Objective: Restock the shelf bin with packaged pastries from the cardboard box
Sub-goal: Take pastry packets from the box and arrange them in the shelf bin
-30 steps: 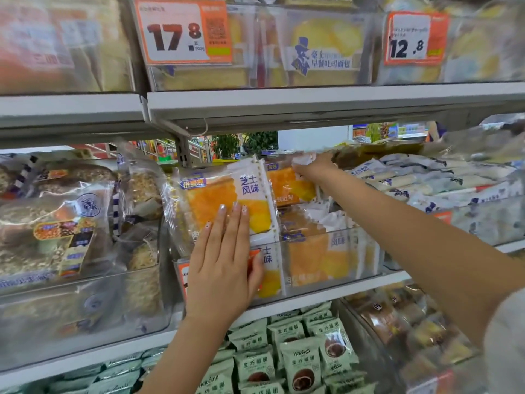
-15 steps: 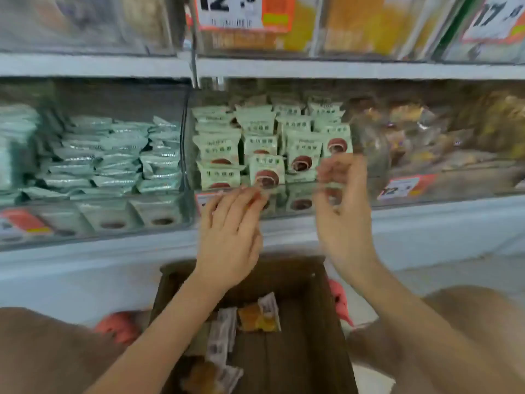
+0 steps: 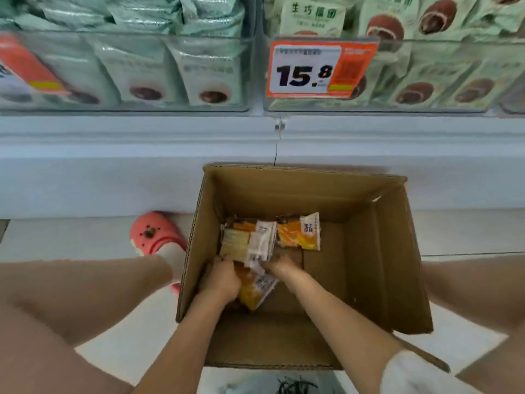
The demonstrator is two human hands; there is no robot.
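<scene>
Head view: both hands (image 3: pixel 220 280) (seemingly) grip pastries (image 3: pixel 257 282).

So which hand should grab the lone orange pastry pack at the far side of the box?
Probably the right hand: it lies just below the orange pastry pack, while the left hand is on the stacked packs.

Both hands in cardboard box (image 3: pixel 377 251) (gathering pastry packets (image 3: pixel 250 244)).

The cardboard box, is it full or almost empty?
Almost empty: the cardboard box shows bare bottom, with few pastry packs left.
</scene>
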